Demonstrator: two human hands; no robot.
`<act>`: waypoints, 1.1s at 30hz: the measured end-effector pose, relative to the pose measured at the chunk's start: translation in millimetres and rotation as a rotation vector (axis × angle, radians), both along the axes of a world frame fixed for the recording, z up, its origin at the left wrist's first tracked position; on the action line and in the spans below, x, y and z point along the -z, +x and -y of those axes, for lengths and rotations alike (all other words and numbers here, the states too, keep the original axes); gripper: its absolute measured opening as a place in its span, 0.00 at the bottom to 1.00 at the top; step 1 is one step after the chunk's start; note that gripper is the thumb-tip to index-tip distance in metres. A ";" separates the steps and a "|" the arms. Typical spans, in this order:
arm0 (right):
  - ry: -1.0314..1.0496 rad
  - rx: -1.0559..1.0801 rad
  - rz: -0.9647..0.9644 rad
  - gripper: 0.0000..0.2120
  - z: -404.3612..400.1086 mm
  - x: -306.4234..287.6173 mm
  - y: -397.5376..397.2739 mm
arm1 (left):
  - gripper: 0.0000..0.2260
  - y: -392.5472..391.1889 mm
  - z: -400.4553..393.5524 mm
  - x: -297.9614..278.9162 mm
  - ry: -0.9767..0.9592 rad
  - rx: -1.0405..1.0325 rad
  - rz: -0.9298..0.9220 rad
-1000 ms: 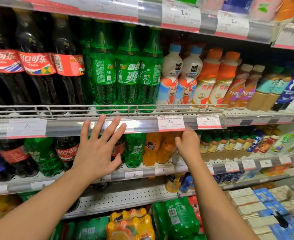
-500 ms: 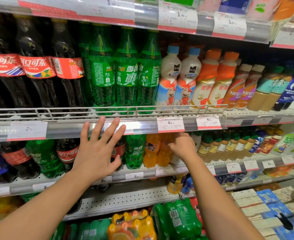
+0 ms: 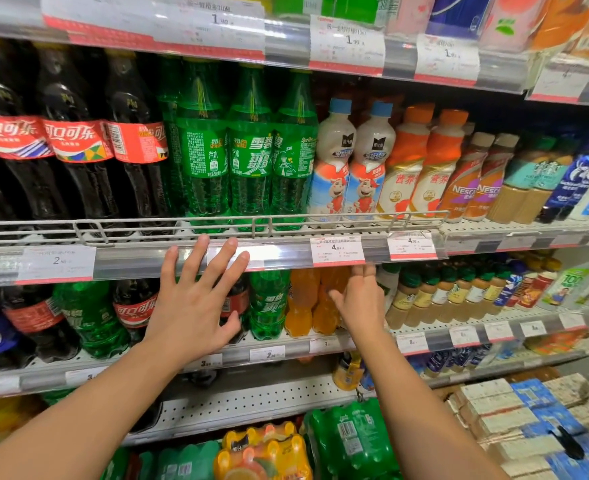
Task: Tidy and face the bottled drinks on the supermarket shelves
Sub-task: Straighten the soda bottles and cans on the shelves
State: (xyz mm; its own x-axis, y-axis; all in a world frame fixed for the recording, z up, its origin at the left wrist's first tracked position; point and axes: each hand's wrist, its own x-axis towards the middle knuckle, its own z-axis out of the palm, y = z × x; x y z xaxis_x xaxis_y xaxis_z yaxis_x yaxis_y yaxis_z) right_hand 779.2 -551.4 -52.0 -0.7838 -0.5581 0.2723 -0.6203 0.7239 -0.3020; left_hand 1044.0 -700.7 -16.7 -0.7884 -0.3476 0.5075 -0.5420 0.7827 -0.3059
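Under the shelf edge, the right hand (image 3: 358,303) reaches spread-fingered toward orange bottles (image 3: 303,299) just beside it.

Price tags everywhere: a white one reading 2.50 (image 3: 55,265) clipped to the rail at mid left, a 4.00 tag (image 3: 337,250) and a 4.50 tag (image 3: 412,245) further right on the same rail. A grey wire fence (image 3: 251,224) runs along that shelf's front edge. Down in the lower right corner there's a stack of blue and white cartons (image 3: 528,417). The bare perforated shelf panel (image 3: 251,403) shows at bottom centre.
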 end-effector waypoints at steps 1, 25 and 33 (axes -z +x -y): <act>0.003 0.015 0.004 0.24 0.2 -0.6 1.1 | 0.42 0.5 -0.4 -0.3 0.004 0.003 0.000; 0.266 -0.270 0.242 0.22 -124.4 -77.1 115.6 | 0.37 16.4 -17.3 -45.2 0.298 0.063 0.173; 0.122 -0.293 0.096 0.19 -129.1 -149.7 133.0 | 0.29 17.8 -54.6 -128.5 0.248 0.327 0.089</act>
State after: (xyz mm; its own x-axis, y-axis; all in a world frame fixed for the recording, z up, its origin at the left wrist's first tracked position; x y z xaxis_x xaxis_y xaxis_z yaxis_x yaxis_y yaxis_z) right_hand 912.2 -422.4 97.7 -0.6036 -0.7879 0.1219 -0.7807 0.5530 -0.2910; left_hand 1061.8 -646.1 111.8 -0.9143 -0.1747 0.3654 -0.2329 0.9649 -0.1212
